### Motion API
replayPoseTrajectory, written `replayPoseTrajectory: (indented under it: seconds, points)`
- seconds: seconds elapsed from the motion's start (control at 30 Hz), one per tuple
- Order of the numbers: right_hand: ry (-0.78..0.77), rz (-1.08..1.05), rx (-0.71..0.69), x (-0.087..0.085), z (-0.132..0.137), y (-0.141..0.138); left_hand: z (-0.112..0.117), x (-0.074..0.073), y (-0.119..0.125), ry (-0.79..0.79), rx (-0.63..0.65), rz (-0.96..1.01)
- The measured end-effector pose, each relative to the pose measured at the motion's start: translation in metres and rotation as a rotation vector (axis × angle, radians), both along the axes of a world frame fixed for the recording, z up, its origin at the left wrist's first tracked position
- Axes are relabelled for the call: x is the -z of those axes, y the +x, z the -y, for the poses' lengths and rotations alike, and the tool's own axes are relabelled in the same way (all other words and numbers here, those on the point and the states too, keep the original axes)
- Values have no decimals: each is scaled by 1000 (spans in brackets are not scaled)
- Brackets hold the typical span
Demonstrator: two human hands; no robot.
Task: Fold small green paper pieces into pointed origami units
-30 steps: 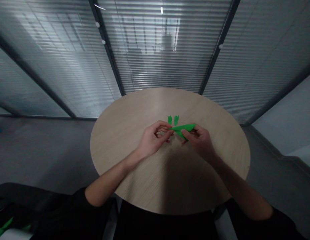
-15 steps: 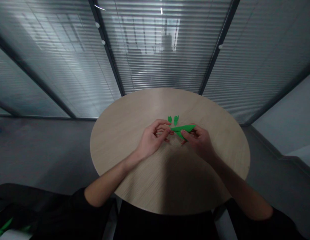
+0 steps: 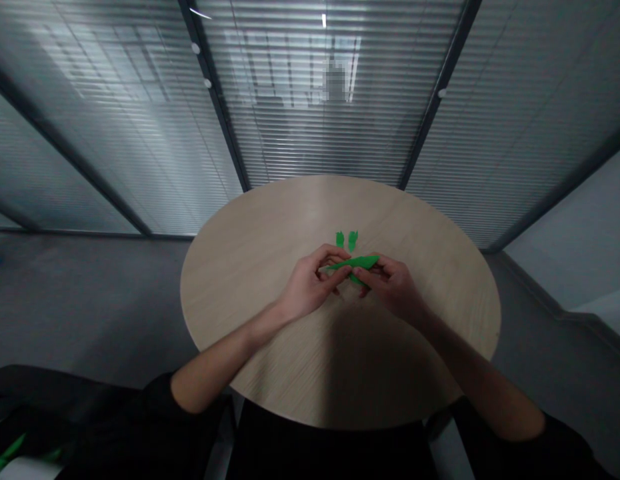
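Paper [image 3: 353,263], green and folded to a narrow point, lies between the hands, off the table. Left hand [image 3: 310,287] and right hand [image 3: 393,288] both grasp it in a fingertip pinch, neither clenched. Judged light, thin and soft, apt to crease or slip; best held at the thicker folded middle. Two small green paper pieces [image 3: 340,239] lie just beyond the hands on the round wooden table [image 3: 270,227].
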State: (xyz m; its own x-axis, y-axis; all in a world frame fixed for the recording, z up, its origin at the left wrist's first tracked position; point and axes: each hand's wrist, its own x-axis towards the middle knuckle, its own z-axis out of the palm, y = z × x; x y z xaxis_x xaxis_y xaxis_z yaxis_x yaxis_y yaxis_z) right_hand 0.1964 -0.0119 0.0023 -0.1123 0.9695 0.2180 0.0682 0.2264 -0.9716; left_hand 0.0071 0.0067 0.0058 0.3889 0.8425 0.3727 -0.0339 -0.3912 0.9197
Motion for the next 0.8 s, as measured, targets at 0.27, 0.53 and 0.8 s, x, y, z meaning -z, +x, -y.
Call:
replayPoseTrajectory:
  seconds: [0.27,0.53,0.8]
  points:
    - [46,19,-36,3,0,2,-2,2,-2,27,-19,-44]
    - [96,79,-28,2,0,1,-2,4,-1,31,-11,19]
    - [411,134,158,-3,2,0,-1,1,-3,159,-71,-71]
